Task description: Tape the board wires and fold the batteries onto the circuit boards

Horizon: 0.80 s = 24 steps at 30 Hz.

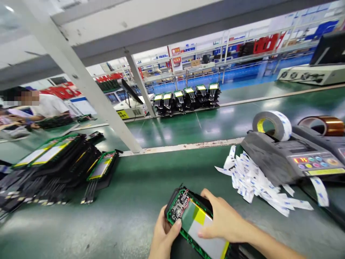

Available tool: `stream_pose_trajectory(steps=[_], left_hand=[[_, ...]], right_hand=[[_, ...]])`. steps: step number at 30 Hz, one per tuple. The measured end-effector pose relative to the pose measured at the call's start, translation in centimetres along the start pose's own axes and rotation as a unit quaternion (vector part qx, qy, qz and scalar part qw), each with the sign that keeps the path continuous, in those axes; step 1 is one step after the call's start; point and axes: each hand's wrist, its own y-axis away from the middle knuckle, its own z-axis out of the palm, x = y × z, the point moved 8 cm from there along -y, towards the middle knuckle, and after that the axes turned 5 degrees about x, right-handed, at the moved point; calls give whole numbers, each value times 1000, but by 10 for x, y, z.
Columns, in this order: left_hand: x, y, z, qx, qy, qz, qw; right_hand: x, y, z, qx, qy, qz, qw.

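Both hands hold one green-framed unit (194, 227) just above the near middle of the tabletop (129, 226). The left hand (162, 233) grips its left end, thumb over the rim beside the circuit board (180, 205); the right hand (228, 221) spans its width, fingers over the far edge and thumb on the pale flat pack.

On this unit, the board and pack already sit in the frame, with a yellow strip across the pack. No white tape shows on the visible face; the underside is hidden. Similar units lie in a pile (78, 158) at left and a far row (185, 99); which are finished and which wait cannot be told. Many loose white strips (250, 176) remain unused at right, beside the tape dispenser (272, 158).
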Motion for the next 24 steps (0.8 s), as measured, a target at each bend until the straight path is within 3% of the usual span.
stream_pose_trajectory(steps=[5, 13, 24], left_hand=[[4, -4, 5, -16, 5, -22, 1000], [2, -10, 8, -91, 26, -121, 988], [3, -14, 13, -82, 30, -108, 990]], right_hand=[[-4, 6, 0, 11, 11, 1, 1000], [-4, 5, -6, 20, 2, 10, 1000], [-4, 5, -7, 35, -8, 4, 999]])
